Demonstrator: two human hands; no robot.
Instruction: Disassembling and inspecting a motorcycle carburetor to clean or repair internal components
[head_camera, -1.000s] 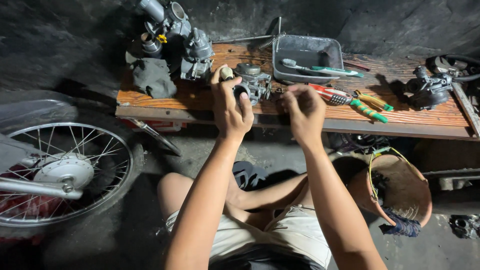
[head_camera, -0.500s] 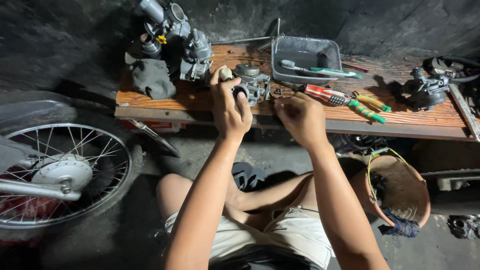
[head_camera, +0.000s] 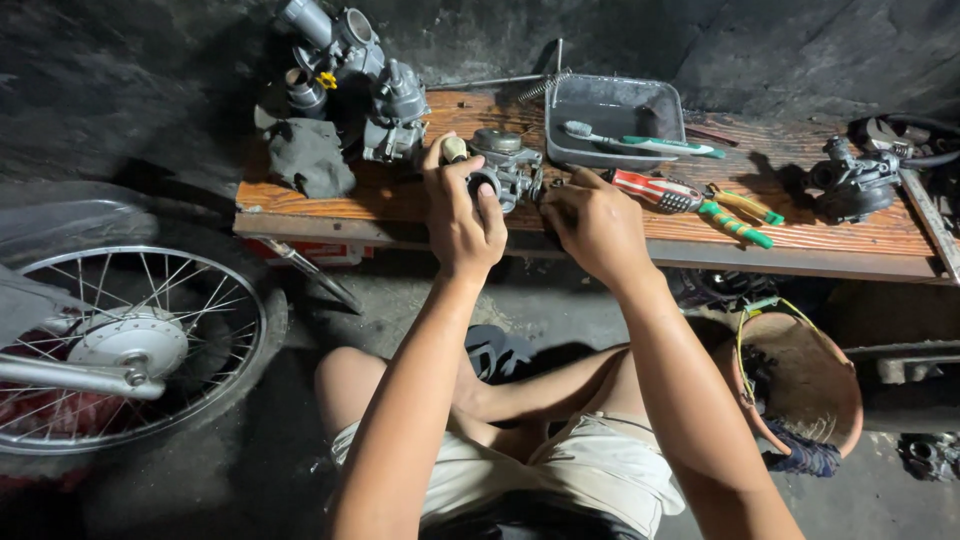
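A grey metal carburetor (head_camera: 505, 165) stands on a low wooden bench (head_camera: 400, 200). My left hand (head_camera: 462, 215) grips its near left side, thumb up by a small rounded knob (head_camera: 455, 149). My right hand (head_camera: 595, 225) rests just right of the carburetor, fingers curled toward its side; what the fingertips pinch is hidden. A red-handled screwdriver (head_camera: 655, 190) lies right beside that hand.
Further carburetors (head_camera: 345, 70) and a dark rag (head_camera: 310, 155) sit at the bench's left end. A grey tray (head_camera: 610, 110) holds a toothbrush (head_camera: 640, 142). Green and yellow screwdrivers (head_camera: 735, 215), another engine part (head_camera: 850, 180), a spoked wheel (head_camera: 120, 345) at left, a brown basket (head_camera: 805, 385).
My right hand has shifted left, from near the red screwdriver to the carburetor's right side. The left hand keeps its grip on the carburetor.
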